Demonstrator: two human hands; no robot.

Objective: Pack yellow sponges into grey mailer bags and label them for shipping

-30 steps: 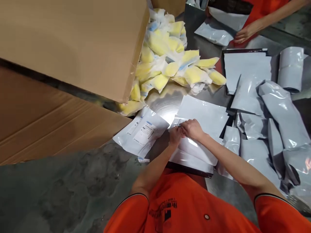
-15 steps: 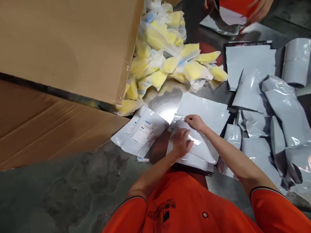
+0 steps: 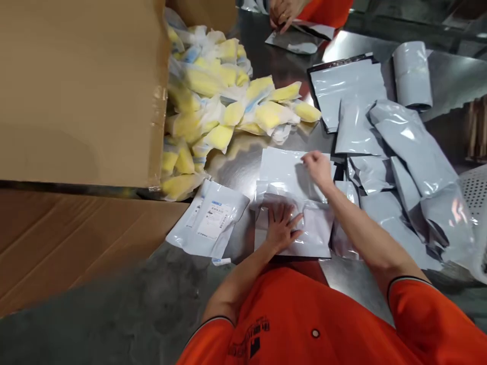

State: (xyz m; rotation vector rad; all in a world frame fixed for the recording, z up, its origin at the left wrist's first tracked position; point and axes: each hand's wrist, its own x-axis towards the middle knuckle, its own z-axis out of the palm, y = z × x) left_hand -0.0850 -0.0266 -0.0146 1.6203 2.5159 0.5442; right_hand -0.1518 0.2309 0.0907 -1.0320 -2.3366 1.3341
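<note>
My left hand (image 3: 281, 228) lies flat with its fingers spread on a folded white plastic bag (image 3: 315, 233) at the near edge of the steel table. My right hand (image 3: 317, 170) rests its loose fingers on a flat pale mailer bag (image 3: 283, 170) just beyond it, holding nothing I can see. To the left of both hands lies a white packet with a printed barcode label (image 3: 213, 220). Past it is a heap of yellow-and-white wrapped pads (image 3: 224, 109).
Grey-white plastic mailers (image 3: 414, 152) and a rolled one (image 3: 413, 75) cover the table's right side. A large cardboard box (image 3: 76, 91) looms at left above a concrete floor (image 3: 114, 284). A co-worker's hand (image 3: 283, 12) works on a bag (image 3: 294, 43) at the far side.
My right hand has moved away from the folded bag, up and right onto the mailer beyond it. My left hand has spread flat on the bag. The whole view has shifted left.
</note>
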